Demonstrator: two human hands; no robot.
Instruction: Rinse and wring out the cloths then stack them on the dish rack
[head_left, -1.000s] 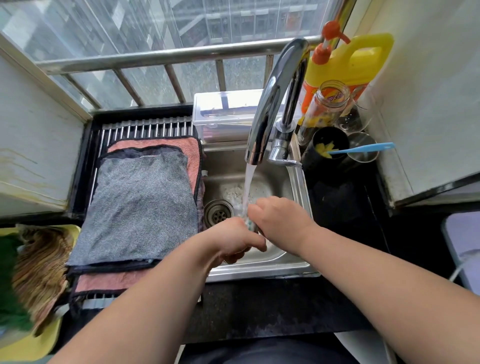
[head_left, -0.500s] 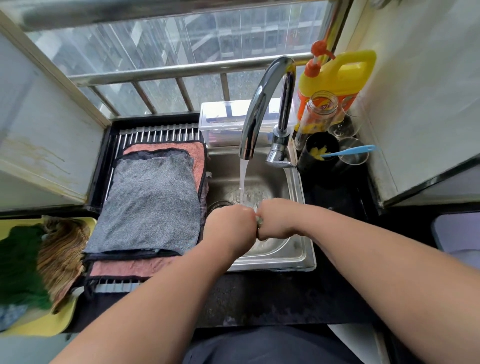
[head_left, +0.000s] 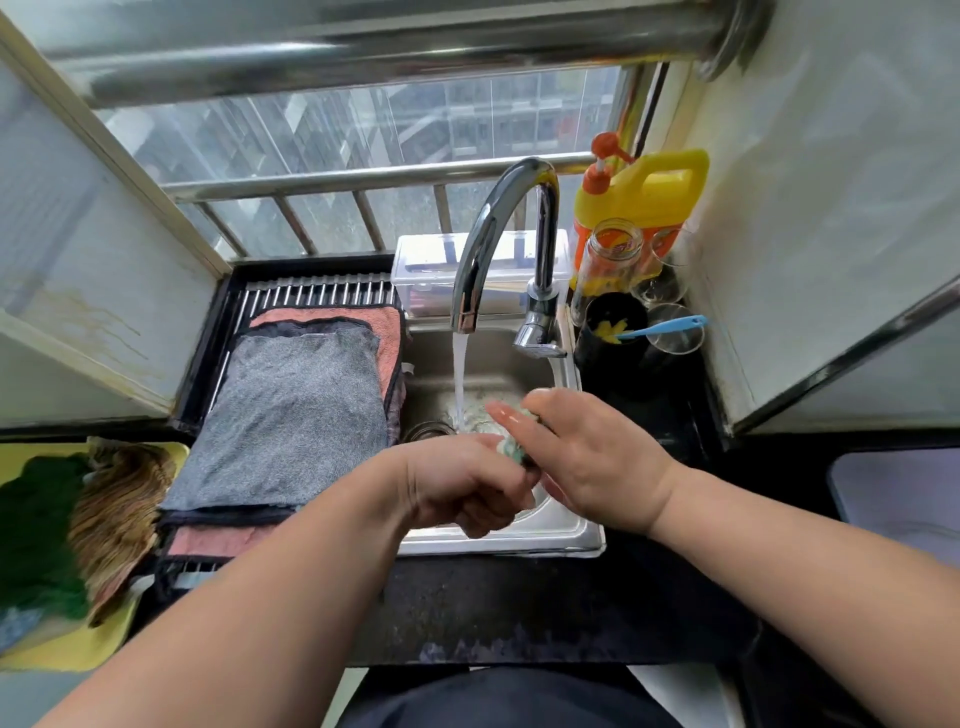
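Glossy chrome faucet (head_left: 498, 228); nubby grey cloth (head_left: 296, 415)

Left hand (head_left: 462, 488) clenched; right hand (head_left: 597, 462) touching.

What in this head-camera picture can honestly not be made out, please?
Head view:
- The cloth: only a greenish scrap shows; the left hand and the right hand cover the rest.
- The right hand's grip: its own back hides the undersides of its fingers.
- The number of cloths on the dish rack: the grey cloth lies over them.
- The yellow tray: cut off by the left edge.
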